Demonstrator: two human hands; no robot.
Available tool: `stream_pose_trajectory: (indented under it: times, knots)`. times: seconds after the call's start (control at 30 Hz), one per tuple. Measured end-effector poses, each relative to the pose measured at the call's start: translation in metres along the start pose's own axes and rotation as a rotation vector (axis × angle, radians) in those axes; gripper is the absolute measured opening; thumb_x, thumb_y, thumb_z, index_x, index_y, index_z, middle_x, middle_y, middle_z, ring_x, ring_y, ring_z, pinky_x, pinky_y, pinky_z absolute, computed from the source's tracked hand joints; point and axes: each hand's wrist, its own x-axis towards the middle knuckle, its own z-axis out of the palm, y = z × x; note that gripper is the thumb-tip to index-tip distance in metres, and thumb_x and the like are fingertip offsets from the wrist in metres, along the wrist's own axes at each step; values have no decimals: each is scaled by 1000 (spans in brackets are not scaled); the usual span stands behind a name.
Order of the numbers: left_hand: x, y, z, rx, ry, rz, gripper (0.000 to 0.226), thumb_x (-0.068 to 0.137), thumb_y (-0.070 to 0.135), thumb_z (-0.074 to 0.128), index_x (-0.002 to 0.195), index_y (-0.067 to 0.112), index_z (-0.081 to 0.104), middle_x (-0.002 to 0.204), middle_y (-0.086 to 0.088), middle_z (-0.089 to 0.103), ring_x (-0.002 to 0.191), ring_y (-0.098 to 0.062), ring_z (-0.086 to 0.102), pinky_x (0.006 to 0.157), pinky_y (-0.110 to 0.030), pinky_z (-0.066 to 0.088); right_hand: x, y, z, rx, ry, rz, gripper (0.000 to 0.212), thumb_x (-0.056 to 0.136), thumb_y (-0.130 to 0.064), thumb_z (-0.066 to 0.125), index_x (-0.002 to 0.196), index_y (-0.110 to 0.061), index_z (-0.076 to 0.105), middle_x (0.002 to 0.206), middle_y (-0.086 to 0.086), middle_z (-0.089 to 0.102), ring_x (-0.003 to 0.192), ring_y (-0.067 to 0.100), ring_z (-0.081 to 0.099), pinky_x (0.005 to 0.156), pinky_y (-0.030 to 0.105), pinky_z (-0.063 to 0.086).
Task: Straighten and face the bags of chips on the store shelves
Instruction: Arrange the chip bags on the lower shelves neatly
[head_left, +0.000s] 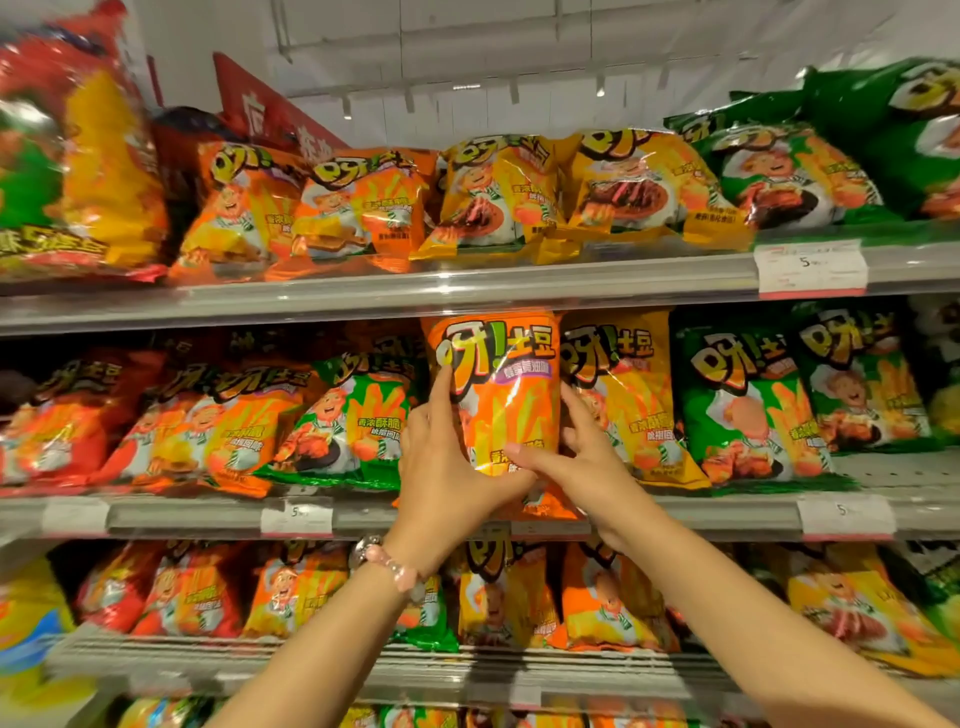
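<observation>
An orange bag of chips (498, 389) stands upright at the front of the middle shelf (701, 512), label facing out. The left hand (441, 467) grips its left edge, forefinger stretched up along the side; the right hand (576, 462) grips its lower right edge. A yellow bag (623, 395) stands just beside it on the right, a green bag (358, 426) leans on the left. A beaded bracelet (389, 564) circles the left wrist.

left grip (441, 467) curled, right grip (576, 467) curled
</observation>
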Motion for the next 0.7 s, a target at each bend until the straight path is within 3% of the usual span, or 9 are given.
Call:
stream_pose_trajectory:
  times: [0.13,0.2,0.27,0.4,0.57,0.7]
  knots:
    - [-1,-8,-31,-68,-113,5,132,39,77,75,148,44,8,136,20,25,131,-3,28,104,-30,35,1,-3,0,47,40,-28,76,79,-20,74,131,-48,27,119,-12,54,107,9,58,83,29,53]
    - [3,-22,-52,-24,-25,-14,119,42,83,65,145,43,22,143,14,30,132,-5,29,103,-31,34,3,-5,-4,70,73,-27,72,78,-20,75,128,-48,31,124,-6,55,112,16,59,87,36,54]
    - [12,-44,-71,95,122,-71,110,46,87,56,141,37,34,142,1,38,132,-18,35,105,-45,38,5,-7,-7,70,80,-33,68,79,-18,74,123,-50,34,119,-9,56,112,18,59,87,37,54]
    - [35,-86,-91,281,107,-287,121,43,94,49,146,32,30,144,-13,36,134,-32,30,105,-52,36,7,-8,-8,54,89,-14,87,78,-18,75,146,-36,24,127,-3,54,113,19,59,90,42,53]
    - [46,-109,-94,327,-6,-394,138,35,101,48,148,26,25,141,-9,49,125,-33,47,97,-51,46,10,-5,-4,52,81,-17,85,79,-17,74,146,-35,24,130,1,54,110,19,60,81,34,55]
    - [47,-108,-95,276,-9,-389,128,41,92,56,143,18,36,134,-6,55,114,-28,56,92,-47,50,14,-1,-1,28,72,-1,88,78,-21,74,147,-35,22,133,1,52,112,19,59,83,35,55]
